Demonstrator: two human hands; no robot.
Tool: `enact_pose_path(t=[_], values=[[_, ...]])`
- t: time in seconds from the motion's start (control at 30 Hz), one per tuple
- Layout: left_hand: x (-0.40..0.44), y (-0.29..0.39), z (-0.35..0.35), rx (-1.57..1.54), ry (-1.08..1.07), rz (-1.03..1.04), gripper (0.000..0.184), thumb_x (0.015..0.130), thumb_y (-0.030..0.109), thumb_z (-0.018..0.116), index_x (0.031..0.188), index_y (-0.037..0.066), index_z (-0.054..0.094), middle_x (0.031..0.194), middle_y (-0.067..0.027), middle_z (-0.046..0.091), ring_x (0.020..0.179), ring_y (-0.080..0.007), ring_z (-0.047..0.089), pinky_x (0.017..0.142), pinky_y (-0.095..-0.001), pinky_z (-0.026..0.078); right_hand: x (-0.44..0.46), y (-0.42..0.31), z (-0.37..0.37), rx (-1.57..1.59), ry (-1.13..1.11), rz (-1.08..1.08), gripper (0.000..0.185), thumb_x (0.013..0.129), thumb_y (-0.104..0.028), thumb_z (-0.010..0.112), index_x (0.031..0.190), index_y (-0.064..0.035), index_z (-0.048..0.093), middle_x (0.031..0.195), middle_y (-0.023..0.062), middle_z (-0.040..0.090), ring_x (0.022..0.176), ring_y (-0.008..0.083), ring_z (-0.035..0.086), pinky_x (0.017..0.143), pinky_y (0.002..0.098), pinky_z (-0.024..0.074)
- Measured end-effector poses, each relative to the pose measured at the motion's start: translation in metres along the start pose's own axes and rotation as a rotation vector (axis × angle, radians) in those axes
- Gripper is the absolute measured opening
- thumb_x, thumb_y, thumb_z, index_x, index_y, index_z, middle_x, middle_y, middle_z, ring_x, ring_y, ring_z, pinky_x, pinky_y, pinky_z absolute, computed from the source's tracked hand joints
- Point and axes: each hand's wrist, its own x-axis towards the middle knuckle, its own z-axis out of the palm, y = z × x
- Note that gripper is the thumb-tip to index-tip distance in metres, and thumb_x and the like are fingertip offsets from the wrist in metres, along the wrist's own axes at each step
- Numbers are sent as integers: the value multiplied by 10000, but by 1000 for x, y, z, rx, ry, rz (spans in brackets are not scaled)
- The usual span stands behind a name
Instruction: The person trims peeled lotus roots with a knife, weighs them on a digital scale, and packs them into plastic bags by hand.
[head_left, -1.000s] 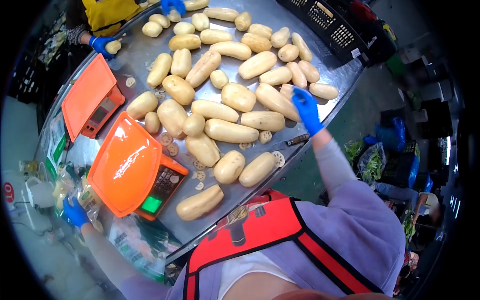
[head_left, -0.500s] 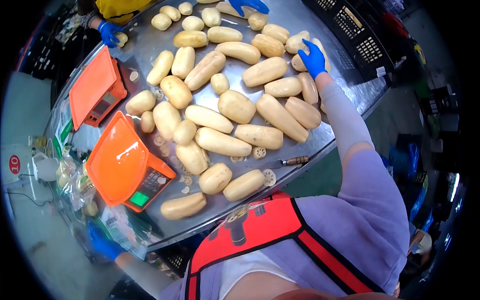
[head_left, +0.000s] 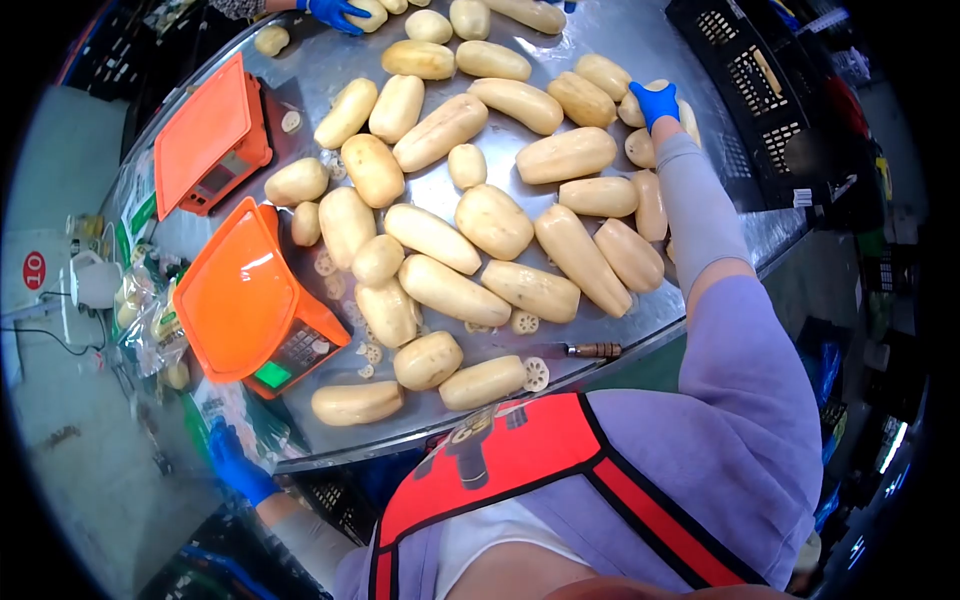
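**Metal worktable [head_left: 330,60], peeled lotus roots [head_left: 497,222] strewn across it**

Pale wall at left, round red sign [head_left: 34,270] reading 10. On the table's left side, two orange weighing scales: the nearer [head_left: 240,300] has a lit green display, the farther [head_left: 205,130] stands behind it. Black slotted crate [head_left: 740,105] at the far right. Wood-handled knife [head_left: 595,350] by the near edge, a cut slice [head_left: 536,375] just beside it.

Step in hand, as I judge it: picking out a root from the group near the crate. A clean pick-up would call for thumb and fingers well round the sides; the skins look slick and the neighbours crowd close.

Right hand [head_left: 655,103], blue-gloved, arm at long stretch: thumb and fingers apart over a partly covered root [head_left: 688,120]. Cannot tell whether they have a grip. Another root [head_left: 630,112] lies against its left side.

Left hand [head_left: 238,465], also gloved, low off the table's near-left corner: fingers loosely extended, nothing seen in them. Plastic packaging [head_left: 235,405] just beyond; contact unclear.

Top edge: a co-worker's gloved hand [head_left: 335,12] at a root [head_left: 368,16].
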Motion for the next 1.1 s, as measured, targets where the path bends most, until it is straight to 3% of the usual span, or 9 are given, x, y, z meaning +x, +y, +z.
enact_pose_path(t=[0.2,0.3,0.53,0.77,0.83,0.9,1.0,1.03,1.1], values=[[-7,25,43,-14,-68,31,294,902,120,490,1138,-43,554,1133,-115,572,1040,-195,533,918,-317,419,28,24,-14,569,-89,106,962,637,-350,763,1377,13,267,1128,185,547,920,221,573,783,324,467],[2,33,60,-63,-148,39,293,903,115,487,1138,-48,553,1135,-117,570,1041,-191,533,913,-312,426,8,18,-30,254,-268,-96,904,703,-494,674,1353,22,315,1308,231,438,1210,325,438,995,374,357],[-8,48,83,-43,-209,150,288,923,125,481,1120,-72,552,1099,-138,587,1021,-197,551,909,-314,438,-41,-20,-20,-140,-263,-83,1013,616,-649,630,1334,11,356,1330,227,414,1237,351,402,1024,383,328],[-55,75,115,9,-355,242,199,876,44,525,1046,-39,587,1074,-101,599,961,-150,543,827,-268,443,-52,3,-44,541,-212,-165,835,696,-403,718,1326,9,357,1209,196,522,1100,281,525,915,348,427],[-80,92,145,109,-485,276,229,889,55,500,1086,-32,575,1113,-116,588,1030,-174,543,916,-287,415,-109,-14,-85,683,-538,-294,731,746,-304,695,1325,-8,362,1157,162,545,1047,246,538,876,336,445],[-97,82,179,20,-656,378,341,816,-42,565,1155,-18,533,1138,-97,573,1048,-179,535,931,-294,404,-180,-23,-111,837,-759,-289,688,768,-288,670,1340,-60,364,1143,139,545,995,216,550,838,326,463],[-145,119,236,184,-897,955,547,719,171,698,1220,60,511,1235,-166,504,1150,-330,469,969,-401,363,-310,-49,-167,944,-1001,-910,443,854,-148,532,1264,2,458,1285,160,469,1213,224,426,1013,311,342],[-159,128,251,264,-933,1061,634,674,229,722,1250,100,492,1278,-172,467,1184,-340,431,1005,-421,320,-341,-47,-184,1198,-1291,-360,556,821,-192,606,1289,26,399,1270,159,469,1173,198,457,1008,293,348],[-180,138,268,413,-892,1251,743,639,259,745,1304,149,434,1308,-134,441,1203,-315,413,1026,-462,263,-343,-38,-116,504,-1301,-508,640,747,-300,698,1274,-32,454,1204,142,532,1102,200,513,939,312,407]])
